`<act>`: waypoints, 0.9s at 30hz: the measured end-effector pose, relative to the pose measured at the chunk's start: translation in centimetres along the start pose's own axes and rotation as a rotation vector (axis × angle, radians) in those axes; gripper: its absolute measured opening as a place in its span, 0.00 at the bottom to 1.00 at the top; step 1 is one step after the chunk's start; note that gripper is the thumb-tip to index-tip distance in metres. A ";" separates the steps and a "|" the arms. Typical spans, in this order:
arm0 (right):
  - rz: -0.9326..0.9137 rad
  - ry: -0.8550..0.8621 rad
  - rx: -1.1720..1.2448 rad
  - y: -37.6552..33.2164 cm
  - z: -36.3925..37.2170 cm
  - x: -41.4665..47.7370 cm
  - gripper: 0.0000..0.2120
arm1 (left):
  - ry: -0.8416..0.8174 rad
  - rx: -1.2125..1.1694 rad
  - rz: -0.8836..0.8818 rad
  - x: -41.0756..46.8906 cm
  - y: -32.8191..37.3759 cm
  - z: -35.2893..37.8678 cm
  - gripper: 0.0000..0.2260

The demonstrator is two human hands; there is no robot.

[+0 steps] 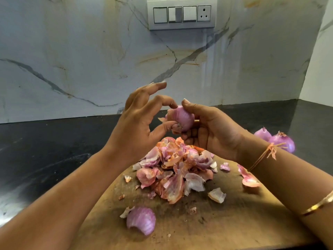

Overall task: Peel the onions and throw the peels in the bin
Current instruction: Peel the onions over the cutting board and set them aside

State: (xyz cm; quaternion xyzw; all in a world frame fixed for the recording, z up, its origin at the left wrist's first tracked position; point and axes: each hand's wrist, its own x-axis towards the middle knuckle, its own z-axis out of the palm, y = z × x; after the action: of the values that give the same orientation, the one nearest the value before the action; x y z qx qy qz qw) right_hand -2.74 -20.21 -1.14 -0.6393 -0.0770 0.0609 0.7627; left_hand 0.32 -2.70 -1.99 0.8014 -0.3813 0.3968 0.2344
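Right hand [207,130] grips onion [182,119] above peel pile [173,168] | left hand [137,123] pinches the onion's skin between thumb and forefinger | pile on wooden board [234,222], dark desk [45,150] | two more onions [277,139] right.

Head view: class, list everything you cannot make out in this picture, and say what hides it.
1. The bin: nowhere in the head view; it lies outside the frame.
2. The held onion: its far side is covered by the right hand and the left hand, so how much skin remains is unclear.
3. The onions at the right: blurred, partly behind the right wrist.
4. The chopping board: near edge cut off by the frame; middle buried under peels.
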 end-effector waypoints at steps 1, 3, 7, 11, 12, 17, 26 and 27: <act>-0.007 -0.002 -0.015 0.0 0.1 0.0 0.21 | -0.008 0.018 0.011 0.0 -0.1 0.1 0.14; -0.015 -0.007 -0.034 0.0 0.2 0.0 0.22 | -0.023 0.055 0.032 0.0 -0.2 0.2 0.13; -0.024 -0.024 -0.066 0.1 0.2 -0.1 0.22 | -0.053 0.061 0.015 0.0 -0.2 0.2 0.11; -0.017 -0.032 -0.062 0.1 0.2 0.0 0.22 | -0.054 0.049 0.013 0.0 -0.3 0.3 0.07; -0.018 -0.030 -0.067 0.0 0.2 0.0 0.23 | -0.053 0.040 0.009 0.0 -0.3 0.4 0.07; -0.039 -0.012 -0.128 0.1 0.2 0.0 0.23 | -0.076 0.044 -0.004 0.0 -0.3 0.3 0.12; -0.021 -0.008 -0.069 0.0 0.2 0.0 0.21 | -0.053 -0.016 -0.014 -0.1 -0.3 0.4 0.10; -0.015 -0.007 -0.051 0.0 0.2 0.0 0.21 | -0.058 -0.022 -0.019 -0.1 -0.3 0.3 0.11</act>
State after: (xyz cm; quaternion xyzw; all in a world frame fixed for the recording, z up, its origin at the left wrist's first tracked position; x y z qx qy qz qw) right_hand -2.82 -20.01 -1.13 -0.6576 -0.0860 0.0551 0.7464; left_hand 0.66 -2.68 -2.26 0.8136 -0.3844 0.3670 0.2358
